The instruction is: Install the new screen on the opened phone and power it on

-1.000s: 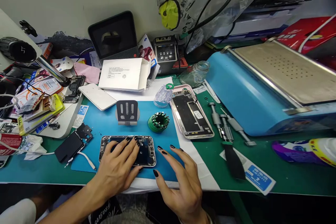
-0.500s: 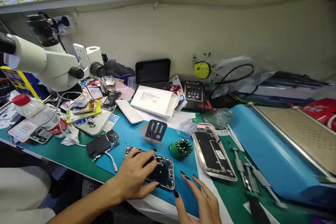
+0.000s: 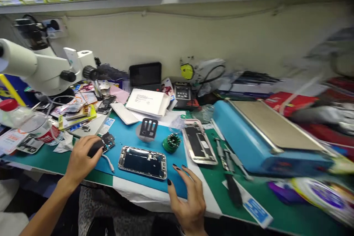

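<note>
An opened phone [image 3: 143,164] lies on the blue mat, its dark inside facing up within a light metal frame. My left hand [image 3: 83,155] is left of it, with thumb and fingers closed around a flat black phone part [image 3: 106,141], whose jagged right end sticks out; the fingers hide the rest. A white cable [image 3: 110,164] ends beside that hand. My right hand [image 3: 189,195] is off the phone's right end, fingers apart and holding nothing. Behind the phone are a green bit holder [image 3: 172,142] full of bits and a dark slotted plate [image 3: 148,128].
A pink-edged phone housing [image 3: 199,142] lies to the right, beside screwdrivers [image 3: 234,191]. A large blue machine with a metal top [image 3: 265,121] fills the right. A microscope [image 3: 47,68], a bottle [image 3: 41,127] and clutter stand left. A white box [image 3: 146,101] lies behind.
My left hand has left the phone, moved left and closed on the black part. My right hand stays open near the phone's right end. The view has swung right.
</note>
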`<state>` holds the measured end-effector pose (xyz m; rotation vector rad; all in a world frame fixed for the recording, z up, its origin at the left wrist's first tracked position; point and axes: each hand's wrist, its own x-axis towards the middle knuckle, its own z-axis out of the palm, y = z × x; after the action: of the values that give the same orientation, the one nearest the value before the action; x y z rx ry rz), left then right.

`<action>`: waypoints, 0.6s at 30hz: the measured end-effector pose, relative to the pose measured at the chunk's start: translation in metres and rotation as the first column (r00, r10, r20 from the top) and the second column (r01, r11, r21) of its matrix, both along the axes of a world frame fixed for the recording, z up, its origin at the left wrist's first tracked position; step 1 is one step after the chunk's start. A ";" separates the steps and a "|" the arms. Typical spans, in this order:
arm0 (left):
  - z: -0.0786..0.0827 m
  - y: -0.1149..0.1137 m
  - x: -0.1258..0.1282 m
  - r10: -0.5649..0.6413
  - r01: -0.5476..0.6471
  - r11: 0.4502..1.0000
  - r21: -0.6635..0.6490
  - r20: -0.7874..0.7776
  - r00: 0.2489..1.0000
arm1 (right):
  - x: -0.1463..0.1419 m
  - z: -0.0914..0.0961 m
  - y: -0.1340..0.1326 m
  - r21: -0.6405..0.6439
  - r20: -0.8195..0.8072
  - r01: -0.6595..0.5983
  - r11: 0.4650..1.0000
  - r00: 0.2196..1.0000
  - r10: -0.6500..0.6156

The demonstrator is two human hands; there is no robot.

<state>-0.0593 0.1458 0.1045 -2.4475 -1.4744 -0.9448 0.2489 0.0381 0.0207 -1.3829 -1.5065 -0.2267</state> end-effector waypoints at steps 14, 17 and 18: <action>-0.020 -0.019 0.119 -0.460 0.444 0.883 -0.150 -0.098 0.882 | 0.007 0.033 -0.008 -0.201 0.027 -0.074 0.977 0.996 0.081; -0.019 -0.003 0.140 -0.462 0.424 0.883 -0.203 -0.207 0.862 | -0.006 0.027 -0.006 -0.211 0.075 -0.063 0.975 0.994 0.080; -0.020 0.003 0.145 -0.481 0.440 0.874 -0.208 -0.234 0.845 | -0.007 0.026 -0.005 -0.204 0.061 -0.061 0.977 0.995 0.075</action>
<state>0.0855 0.1484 0.0848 -2.9695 -0.9025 -0.5232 0.2414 0.0326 0.0464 -1.4922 -1.6678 -0.0802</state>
